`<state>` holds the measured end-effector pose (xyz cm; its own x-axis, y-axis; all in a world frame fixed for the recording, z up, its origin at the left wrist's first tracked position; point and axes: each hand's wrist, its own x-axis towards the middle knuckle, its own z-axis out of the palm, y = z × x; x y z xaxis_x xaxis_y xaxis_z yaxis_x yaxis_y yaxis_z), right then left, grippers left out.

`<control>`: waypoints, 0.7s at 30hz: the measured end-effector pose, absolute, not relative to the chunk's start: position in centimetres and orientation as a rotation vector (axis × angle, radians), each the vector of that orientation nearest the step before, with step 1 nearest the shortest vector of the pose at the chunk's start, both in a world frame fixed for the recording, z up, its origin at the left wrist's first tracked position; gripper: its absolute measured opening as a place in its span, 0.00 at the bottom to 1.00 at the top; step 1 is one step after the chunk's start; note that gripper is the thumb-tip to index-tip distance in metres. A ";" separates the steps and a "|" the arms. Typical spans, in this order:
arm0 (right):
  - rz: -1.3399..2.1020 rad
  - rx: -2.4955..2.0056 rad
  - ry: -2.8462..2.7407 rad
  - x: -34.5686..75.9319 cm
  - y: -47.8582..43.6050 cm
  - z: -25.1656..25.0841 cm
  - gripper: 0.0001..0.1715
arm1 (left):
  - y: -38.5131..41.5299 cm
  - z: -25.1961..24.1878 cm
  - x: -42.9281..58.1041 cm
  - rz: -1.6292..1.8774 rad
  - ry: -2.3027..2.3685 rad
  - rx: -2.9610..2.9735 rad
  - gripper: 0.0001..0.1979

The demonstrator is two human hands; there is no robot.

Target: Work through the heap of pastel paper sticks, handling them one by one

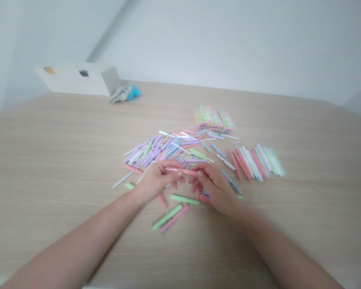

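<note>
A pink pen (pixel 182 171) lies level between my two hands above the pile. My left hand (pixel 158 176) pinches its left end between thumb and fingers. Its right end is gripped by my right hand (pixel 215 182). Behind and beneath the hands spreads a loose heap of pen parts (pixel 150 152) in purple, white, blue, green and pink, partly hidden by my fingers. Closer to me on the table are a light green piece (pixel 185 199), another green piece (pixel 167 216) and a pink piece (pixel 173 219).
To the right, several pens (pixel 257 162) lie side by side in a row. Stacked colourful packets (pixel 209 117) stand behind the heap. At the back left are a white box (pixel 78 80) and a crumpled grey and blue item (pixel 125 93). A wall rises behind the wooden table (pixel 319 160).
</note>
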<state>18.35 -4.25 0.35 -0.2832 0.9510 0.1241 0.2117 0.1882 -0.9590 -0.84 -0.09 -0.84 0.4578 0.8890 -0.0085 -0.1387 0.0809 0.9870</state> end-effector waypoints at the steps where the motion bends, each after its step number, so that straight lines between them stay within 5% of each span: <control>1: 1.164 -1.132 -1.656 18.4 -4.1 0.2 0.15 | -0.1 -0.9 -0.9 0.868 0.819 1.319 0.14; 14: 1.433 -1.063 -1.463 18.2 -3.2 -0.8 0.16 | -0.9 -0.4 -0.8 0.726 0.993 1.769 0.19; 21: 1.282 -1.190 -1.620 18.2 -3.7 -0.5 0.18 | -1.2 -0.7 -0.6 0.696 0.944 1.760 0.19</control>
<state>18.16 -3.69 -0.48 -0.2968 0.9549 0.0037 0.2161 0.0710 -0.9738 -0.60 -1.19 -0.72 0.5332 0.8453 0.0338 0.2817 -0.2151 0.9351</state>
